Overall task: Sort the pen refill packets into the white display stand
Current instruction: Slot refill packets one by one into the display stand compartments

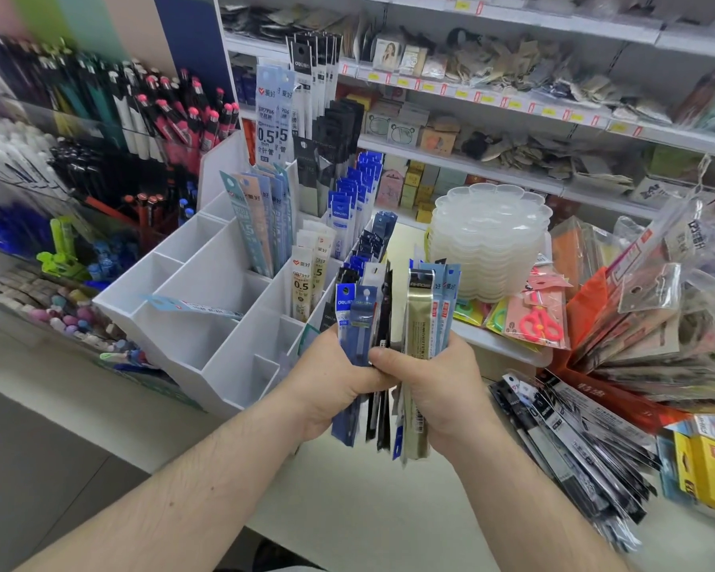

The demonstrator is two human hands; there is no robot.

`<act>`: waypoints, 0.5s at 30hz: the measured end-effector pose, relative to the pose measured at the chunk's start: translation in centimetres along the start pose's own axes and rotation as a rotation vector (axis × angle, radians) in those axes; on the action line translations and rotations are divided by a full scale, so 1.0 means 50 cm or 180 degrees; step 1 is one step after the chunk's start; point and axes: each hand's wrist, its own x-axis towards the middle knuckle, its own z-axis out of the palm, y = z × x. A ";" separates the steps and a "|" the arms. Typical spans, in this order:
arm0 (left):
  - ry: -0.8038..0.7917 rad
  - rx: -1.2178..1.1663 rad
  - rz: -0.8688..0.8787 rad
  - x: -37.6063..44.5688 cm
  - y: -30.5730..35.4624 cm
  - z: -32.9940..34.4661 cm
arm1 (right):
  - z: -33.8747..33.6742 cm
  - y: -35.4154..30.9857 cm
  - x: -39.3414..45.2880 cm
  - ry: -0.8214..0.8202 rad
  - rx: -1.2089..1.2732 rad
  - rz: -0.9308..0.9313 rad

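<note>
A mixed bundle of pen refill packets (393, 324), blue, black, gold and light blue, stands upright in both hands just right of the white display stand (190, 336). My left hand (331, 386) grips its left side and my right hand (434, 390) grips its right side, thumb across the front. Several of the stand's rear and right compartments hold upright refill packets (261, 225). One light blue packet (195, 308) lies flat across a front divider. Several front compartments hold nothing.
A loose heap of refill packets (570, 439) lies on the counter at right. Behind it stand stacked clear plastic trays (488, 237), packaged scissors (541, 319) and bagged goods. Pen racks (112, 130) fill the left; shelves of small goods run along the back.
</note>
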 end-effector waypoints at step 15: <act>-0.0182 -0.0366 -0.0308 -0.008 0.016 -0.013 | -0.010 -0.004 -0.001 0.0066 0.0459 0.0297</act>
